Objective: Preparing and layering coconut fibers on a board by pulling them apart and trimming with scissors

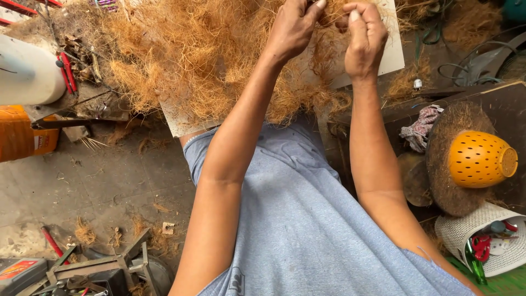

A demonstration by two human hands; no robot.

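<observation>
A big loose heap of golden-brown coconut fibre (186, 55) lies on a pale board (392, 52) in front of me. My left hand (293, 27) reaches up into the heap and pinches a tuft of fibre between thumb and fingers. Close beside it, my right hand (362, 38) is curled around strands of the same fibre, fingers closed. Both forearms stretch up from my grey-blue shirt (296, 208). The fingertips are partly hidden by the fibre and the frame's top edge.
An orange perforated pot (479, 159) sits on a round fibre mat (446, 164) at right, above a white basket (466, 230) of tools. A white cylinder (27, 74), an orange container (22, 137) and red-handled pliers (68, 71) are at left. Metal tools (93, 268) lie on the concrete floor.
</observation>
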